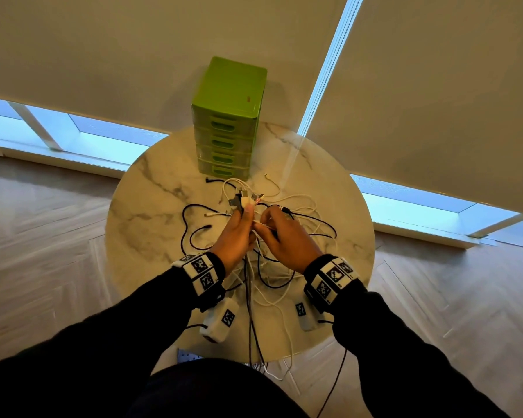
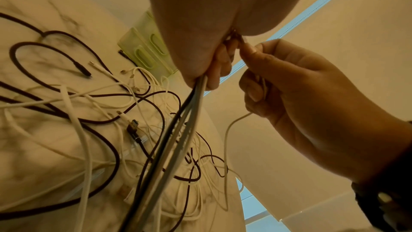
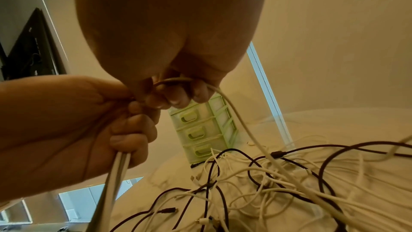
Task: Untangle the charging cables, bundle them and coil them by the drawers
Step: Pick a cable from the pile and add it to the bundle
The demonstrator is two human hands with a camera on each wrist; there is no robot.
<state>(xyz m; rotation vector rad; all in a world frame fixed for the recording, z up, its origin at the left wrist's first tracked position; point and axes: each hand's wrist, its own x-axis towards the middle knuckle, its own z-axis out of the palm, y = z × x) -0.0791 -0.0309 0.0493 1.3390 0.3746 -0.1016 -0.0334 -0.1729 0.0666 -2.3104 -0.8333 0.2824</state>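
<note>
- Left hand (image 1: 235,236) grip: fingers curled round a bunch of cables (image 2: 178,128), plug ends (image 1: 244,200) sticking out above the fist, the rest hanging down over the counter (image 1: 151,206) edge.
- Right hand (image 1: 287,236) grip: fingers pinching one white cable (image 3: 243,123) just beside the left fist; it trails down into the pile.
- Loose black and white cables (image 1: 302,224) lie tangled on the round marble counter under and around both hands.
- Green drawers (image 1: 228,116) stand upright at the counter's far edge, just beyond the tangle.
- Window blinds (image 1: 435,86) hang behind.
</note>
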